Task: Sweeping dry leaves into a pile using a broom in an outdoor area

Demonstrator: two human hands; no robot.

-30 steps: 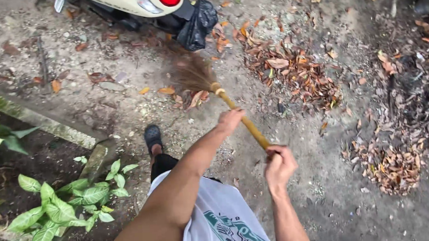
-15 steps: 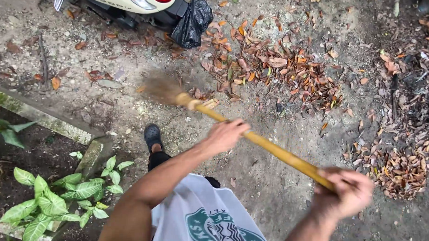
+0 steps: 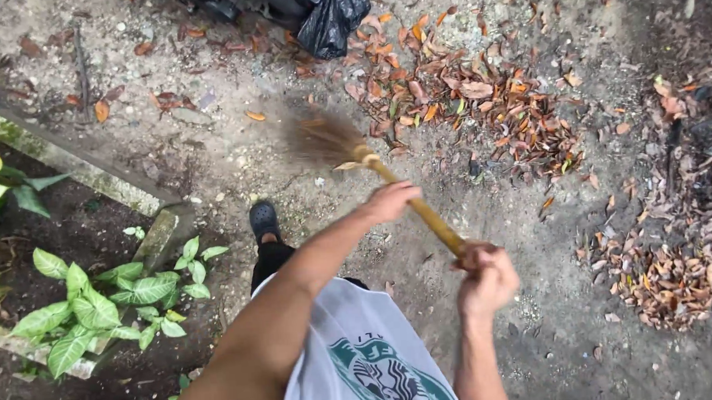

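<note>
Fingers (image 3: 396, 197) of our left hand (image 3: 390, 202) and right hand (image 3: 486, 276) wrap the broom handle (image 3: 420, 211). Bristles (image 3: 321, 139) blur mid-frame. We risk scattering the leaf pile (image 3: 480, 98) at upper centre with a hard stroke.

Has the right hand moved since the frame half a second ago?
Yes. The right hand on the broom handle has drawn in toward the person's body, further from the leaf pile at lower right.

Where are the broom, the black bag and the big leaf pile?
broom (image 3: 333, 141), head view, on its bristles.
black bag (image 3: 332, 21), head view, on its middle.
leaf pile (image 3: 480, 98), head view, on its centre.
</note>
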